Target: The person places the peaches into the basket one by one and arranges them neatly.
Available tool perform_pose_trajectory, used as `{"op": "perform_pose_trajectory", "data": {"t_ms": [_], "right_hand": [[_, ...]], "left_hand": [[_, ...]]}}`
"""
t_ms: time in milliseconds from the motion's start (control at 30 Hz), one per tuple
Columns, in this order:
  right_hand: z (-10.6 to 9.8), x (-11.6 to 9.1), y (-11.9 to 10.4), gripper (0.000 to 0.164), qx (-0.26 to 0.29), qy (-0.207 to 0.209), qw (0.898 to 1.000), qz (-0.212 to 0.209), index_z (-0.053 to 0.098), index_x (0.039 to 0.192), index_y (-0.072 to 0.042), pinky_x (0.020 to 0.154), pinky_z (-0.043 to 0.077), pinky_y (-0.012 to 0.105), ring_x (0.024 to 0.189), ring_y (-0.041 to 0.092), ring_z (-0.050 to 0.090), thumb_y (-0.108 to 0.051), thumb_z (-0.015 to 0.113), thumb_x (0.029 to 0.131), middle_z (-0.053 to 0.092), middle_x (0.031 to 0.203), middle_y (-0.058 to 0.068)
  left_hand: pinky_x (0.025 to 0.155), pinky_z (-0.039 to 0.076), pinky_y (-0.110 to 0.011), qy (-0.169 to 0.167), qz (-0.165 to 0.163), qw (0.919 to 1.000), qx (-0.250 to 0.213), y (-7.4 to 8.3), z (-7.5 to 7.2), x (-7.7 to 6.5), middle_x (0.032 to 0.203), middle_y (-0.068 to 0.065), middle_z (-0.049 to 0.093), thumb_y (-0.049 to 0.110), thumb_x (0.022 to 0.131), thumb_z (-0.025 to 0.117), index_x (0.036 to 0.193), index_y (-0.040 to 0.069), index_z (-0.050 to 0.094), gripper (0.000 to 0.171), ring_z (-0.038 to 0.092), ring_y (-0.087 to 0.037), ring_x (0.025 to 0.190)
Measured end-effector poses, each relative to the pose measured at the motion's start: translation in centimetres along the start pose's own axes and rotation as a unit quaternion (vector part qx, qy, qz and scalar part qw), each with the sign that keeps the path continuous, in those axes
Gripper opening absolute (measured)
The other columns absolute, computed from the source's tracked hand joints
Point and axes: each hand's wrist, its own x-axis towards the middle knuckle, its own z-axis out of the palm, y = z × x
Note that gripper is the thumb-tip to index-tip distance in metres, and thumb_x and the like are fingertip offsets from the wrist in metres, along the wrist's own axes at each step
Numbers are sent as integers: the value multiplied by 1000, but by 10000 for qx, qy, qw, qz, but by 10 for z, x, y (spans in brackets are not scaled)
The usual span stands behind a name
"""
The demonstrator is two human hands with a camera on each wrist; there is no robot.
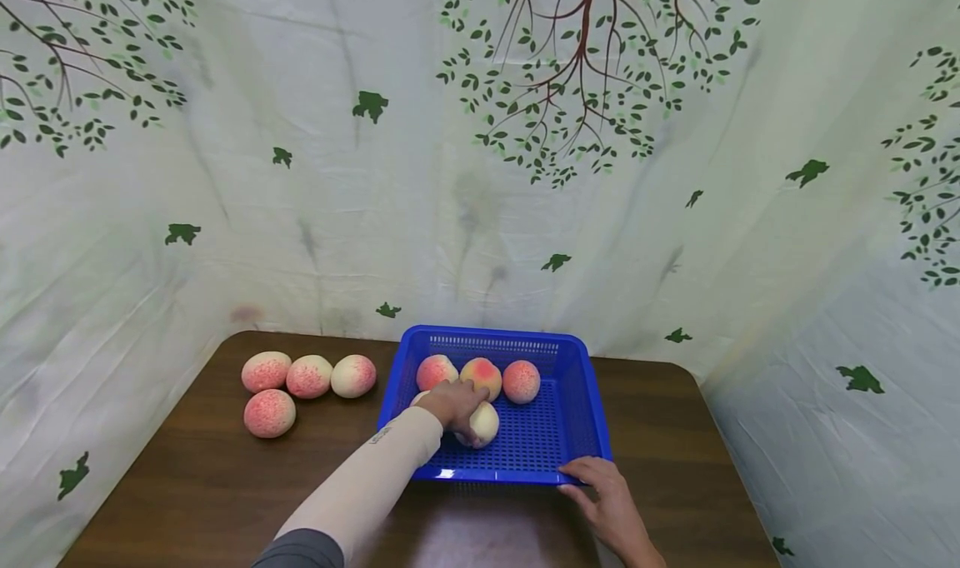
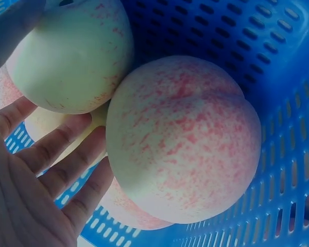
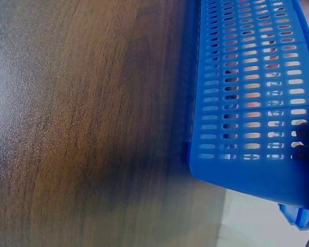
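Note:
A blue plastic basket stands on the table with several pink-and-cream peaches inside. My left hand reaches into it, thumb and fingers around a pale peach. In the left wrist view, the fingers spread below that pale peach, beside a pink-speckled peach. Along the far side sit a peach, an orange-tinged peach and a redder peach. With thumb and fingers, my right hand holds the basket's near right corner; the right wrist view shows the slotted basket wall.
Left of the basket, several more peaches lie on the brown wooden table. A pale curtain printed with leaves and branches hangs behind the table and along both sides.

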Motion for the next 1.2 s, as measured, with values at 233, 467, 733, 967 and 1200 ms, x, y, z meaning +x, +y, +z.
{"op": "perform_pose_trajectory", "data": {"t_ms": [233, 467, 733, 967, 1200], "right_hand": [[0, 0, 1, 35, 63, 102, 9998, -162, 73, 92, -7, 80, 42, 25, 82, 17, 62, -1, 84, 59, 69, 90, -3], [1, -1, 3, 36, 81, 163, 9995, -251, 73, 93, -7, 81, 42, 26, 82, 18, 62, -1, 83, 59, 69, 90, -2], [2, -2, 5, 35, 91, 168, 9994, -271, 73, 93, -8, 80, 42, 26, 82, 18, 62, -1, 83, 59, 69, 90, -1], [2, -2, 4, 36, 59, 139, 9996, -224, 73, 92, -8, 80, 42, 25, 82, 18, 63, -1, 84, 58, 69, 90, -2], [1, -2, 3, 36, 30, 120, 9996, -235, 73, 92, -8, 80, 42, 25, 82, 18, 63, -2, 83, 59, 69, 90, -2]], "left_hand": [[83, 46, -37, -48, -42, 9999, -135, -1, -1, 1, 103, -5, 57, 51, 68, 82, 117, 23, 53, 63, 54, -20, 92], [85, 46, -37, -213, -35, 9994, -286, 0, 0, 3, 107, -3, 58, 44, 69, 83, 123, 26, 56, 63, 54, -20, 92], [81, 47, -31, -130, 375, 9979, -502, -2, 3, 8, 94, 1, 56, 34, 68, 86, 116, 19, 60, 57, 52, -14, 81], [82, 47, -34, -72, 182, 9964, -825, -4, 7, 8, 94, -1, 57, 32, 68, 87, 116, 17, 56, 59, 53, -16, 82], [82, 48, -37, -88, -29, 9958, -911, -3, 7, 6, 98, -3, 56, 31, 66, 88, 115, 19, 54, 60, 54, -19, 85]]}}
